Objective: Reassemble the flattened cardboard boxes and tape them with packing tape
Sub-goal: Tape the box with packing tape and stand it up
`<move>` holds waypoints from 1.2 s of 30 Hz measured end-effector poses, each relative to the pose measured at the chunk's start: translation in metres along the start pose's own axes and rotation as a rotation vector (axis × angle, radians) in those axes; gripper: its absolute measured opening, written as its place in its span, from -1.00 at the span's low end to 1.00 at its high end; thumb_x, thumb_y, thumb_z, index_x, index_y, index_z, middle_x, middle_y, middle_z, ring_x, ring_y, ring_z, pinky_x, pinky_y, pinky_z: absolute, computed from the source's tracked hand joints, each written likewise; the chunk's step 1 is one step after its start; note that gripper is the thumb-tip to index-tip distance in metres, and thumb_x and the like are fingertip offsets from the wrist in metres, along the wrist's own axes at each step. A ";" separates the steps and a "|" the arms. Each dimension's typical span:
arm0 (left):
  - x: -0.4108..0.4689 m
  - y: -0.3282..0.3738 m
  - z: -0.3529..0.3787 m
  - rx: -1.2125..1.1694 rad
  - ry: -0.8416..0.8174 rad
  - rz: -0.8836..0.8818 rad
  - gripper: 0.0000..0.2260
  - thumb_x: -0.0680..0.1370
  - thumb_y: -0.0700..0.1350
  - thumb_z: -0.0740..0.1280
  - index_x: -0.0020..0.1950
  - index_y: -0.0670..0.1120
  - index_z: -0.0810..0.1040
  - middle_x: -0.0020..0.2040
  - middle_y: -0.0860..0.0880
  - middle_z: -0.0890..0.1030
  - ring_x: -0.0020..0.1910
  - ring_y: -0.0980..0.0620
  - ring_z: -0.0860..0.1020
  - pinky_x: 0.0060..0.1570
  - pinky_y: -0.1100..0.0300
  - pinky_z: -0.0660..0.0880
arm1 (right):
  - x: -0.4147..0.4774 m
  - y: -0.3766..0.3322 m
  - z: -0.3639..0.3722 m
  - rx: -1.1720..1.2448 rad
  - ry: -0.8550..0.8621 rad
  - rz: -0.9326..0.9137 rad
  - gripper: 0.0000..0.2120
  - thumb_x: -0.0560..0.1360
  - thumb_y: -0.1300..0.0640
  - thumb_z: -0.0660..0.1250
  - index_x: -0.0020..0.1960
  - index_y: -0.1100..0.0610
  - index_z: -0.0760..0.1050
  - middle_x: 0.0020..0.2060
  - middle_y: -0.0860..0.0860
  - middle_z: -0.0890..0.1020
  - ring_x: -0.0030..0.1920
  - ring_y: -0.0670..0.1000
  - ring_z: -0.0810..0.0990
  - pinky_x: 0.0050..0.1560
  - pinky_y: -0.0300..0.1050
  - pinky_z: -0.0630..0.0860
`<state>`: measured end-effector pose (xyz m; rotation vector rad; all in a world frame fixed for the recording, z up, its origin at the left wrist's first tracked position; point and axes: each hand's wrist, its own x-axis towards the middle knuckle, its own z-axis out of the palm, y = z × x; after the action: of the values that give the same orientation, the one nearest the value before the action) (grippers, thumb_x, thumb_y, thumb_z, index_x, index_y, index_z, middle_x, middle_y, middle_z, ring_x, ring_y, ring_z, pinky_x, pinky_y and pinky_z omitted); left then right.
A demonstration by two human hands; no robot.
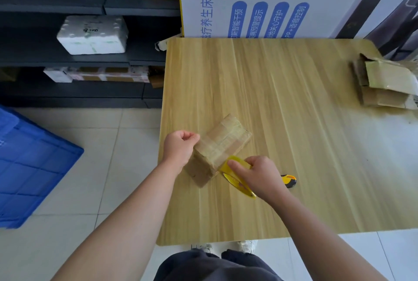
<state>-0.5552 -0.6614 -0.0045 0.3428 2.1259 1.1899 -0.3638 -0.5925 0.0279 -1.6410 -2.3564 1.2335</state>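
In the head view, a small cardboard box [222,142], already assembled and crossed with several tape bands, is seen on the wooden table [305,136] near its left edge. Its long axis runs diagonally, from near-left to far-right.

The left hand [179,148] is set against the box's left end with its fingers curled. Whether an edge is pinched there or the box is only braced cannot be told, since the fingertips are turned away from the camera.

The yellow tape roll [235,173] is gripped by the right hand [261,177], with the forefinger laid along its top. The roll is held touching the box's near-right side. From these fingers the box lies forward and to the left, so any further strip would probably be drawn across it toward the left hand.

A yellow-and-black cutter [289,180] lies just behind the right hand. A stack of flattened boxes [384,84] sits well apart at the table's far right.
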 end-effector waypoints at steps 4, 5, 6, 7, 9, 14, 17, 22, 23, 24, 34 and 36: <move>0.006 -0.003 0.001 0.012 -0.018 -0.009 -0.93 0.52 -0.08 0.41 -0.13 -0.05 0.61 -0.15 0.03 0.65 -0.13 0.08 0.59 -0.23 0.27 0.44 | 0.002 -0.004 0.001 -0.036 0.007 0.008 -0.39 0.43 -0.25 0.34 -0.29 0.35 0.45 -0.49 0.07 0.42 -0.45 0.04 0.40 -0.43 -0.13 0.30; 0.007 -0.003 0.000 0.015 -0.018 -0.009 -0.93 0.52 -0.08 0.40 -0.13 -0.05 0.61 -0.15 0.02 0.65 -0.12 0.07 0.59 -0.21 0.25 0.46 | 0.003 -0.005 0.001 -0.050 0.007 0.007 -0.39 0.43 -0.26 0.34 -0.29 0.35 0.46 -0.49 0.07 0.42 -0.45 0.04 0.41 -0.44 -0.14 0.31; 0.008 -0.003 0.000 0.021 -0.019 -0.007 -0.94 0.52 -0.09 0.40 -0.13 -0.06 0.60 -0.15 0.02 0.65 -0.11 0.05 0.60 -0.18 0.23 0.49 | 0.003 -0.006 0.001 -0.064 0.004 0.006 -0.39 0.43 -0.26 0.33 -0.30 0.34 0.45 -0.49 0.06 0.42 -0.45 0.04 0.41 -0.44 -0.14 0.31; 0.009 -0.003 0.000 0.027 -0.023 -0.005 -0.94 0.52 -0.09 0.40 -0.13 -0.06 0.60 -0.15 0.01 0.65 -0.10 0.04 0.61 -0.14 0.19 0.52 | 0.003 -0.008 0.001 -0.079 0.002 0.005 -0.40 0.44 -0.27 0.33 -0.33 0.31 0.44 -0.50 0.05 0.42 -0.45 0.03 0.40 -0.44 -0.15 0.30; 0.011 -0.002 0.000 0.022 -0.047 -0.003 -0.94 0.52 -0.12 0.39 -0.12 -0.09 0.60 -0.16 0.00 0.67 -0.10 0.01 0.63 -0.02 0.09 0.58 | 0.002 -0.011 -0.002 -0.111 0.006 -0.001 -0.44 0.43 -0.28 0.33 -0.41 0.21 0.37 -0.58 -0.03 0.38 -0.52 -0.03 0.37 -0.52 -0.21 0.26; 0.011 0.004 -0.005 0.011 -0.098 0.038 -0.94 0.53 -0.14 0.38 -0.09 -0.11 0.60 -0.13 -0.01 0.69 -0.07 0.02 0.64 0.05 0.07 0.57 | 0.001 -0.022 -0.017 -0.129 0.037 -0.027 -0.43 0.39 -0.30 0.33 -0.48 0.12 0.26 -0.63 -0.07 0.31 -0.56 -0.04 0.30 -0.56 -0.22 0.20; 0.012 0.005 -0.007 -0.044 -0.072 0.047 -0.94 0.55 -0.17 0.36 -0.10 -0.13 0.58 -0.22 -0.01 0.68 -0.18 0.04 0.65 -0.05 0.13 0.60 | 0.000 -0.022 -0.027 -0.004 -0.046 -0.076 -0.43 0.43 -0.26 0.34 -0.47 0.11 0.23 -0.65 -0.09 0.24 -0.59 -0.09 0.24 -0.60 -0.31 0.13; 0.014 -0.002 -0.006 -0.226 0.005 -0.062 -0.94 0.55 -0.18 0.37 -0.07 -0.17 0.57 -0.29 -0.03 0.66 -0.27 0.02 0.61 -0.08 0.05 0.63 | -0.007 -0.016 -0.031 0.001 -0.064 -0.122 -0.49 0.46 -0.18 0.31 -0.36 0.28 0.46 -0.53 0.05 0.54 -0.52 -0.07 0.42 -0.44 -0.13 0.34; 0.014 -0.005 -0.004 -0.253 0.011 -0.092 -0.95 0.55 -0.19 0.37 -0.08 -0.16 0.57 -0.30 -0.03 0.66 -0.27 0.02 0.62 -0.06 0.03 0.63 | -0.008 -0.015 -0.030 -0.010 -0.048 -0.122 -0.48 0.45 -0.19 0.31 -0.37 0.27 0.46 -0.54 0.06 0.53 -0.52 -0.07 0.41 -0.44 -0.13 0.33; 0.014 -0.007 -0.003 -0.268 0.016 -0.118 -0.96 0.55 -0.19 0.37 -0.08 -0.15 0.58 -0.31 -0.01 0.66 -0.27 0.02 0.63 -0.05 0.03 0.63 | -0.009 -0.013 -0.029 -0.031 -0.030 -0.121 -0.47 0.45 -0.21 0.31 -0.39 0.25 0.43 -0.54 0.07 0.51 -0.52 -0.05 0.40 -0.44 -0.13 0.32; 0.024 0.001 -0.006 -0.092 -0.031 -0.010 -0.93 0.53 -0.20 0.39 -0.15 -0.13 0.56 -0.23 -0.03 0.65 -0.24 0.06 0.62 -0.14 0.18 0.60 | -0.004 0.000 -0.014 -0.027 0.046 -0.007 -0.42 0.40 -0.29 0.35 -0.47 0.10 0.20 -0.61 -0.08 0.22 -0.57 -0.07 0.22 -0.51 -0.19 0.15; 0.025 -0.001 -0.006 -0.080 -0.041 -0.020 -0.92 0.54 -0.21 0.39 -0.16 -0.13 0.56 -0.22 -0.04 0.65 -0.23 0.07 0.62 -0.16 0.20 0.60 | -0.004 0.003 -0.011 -0.017 0.029 0.006 -0.43 0.40 -0.29 0.35 -0.46 0.10 0.22 -0.58 -0.04 0.25 -0.55 -0.05 0.25 -0.48 -0.18 0.17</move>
<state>-0.5779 -0.6525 -0.0136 0.3064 2.0356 1.2424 -0.3552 -0.5884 0.0353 -1.6608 -2.3530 1.1863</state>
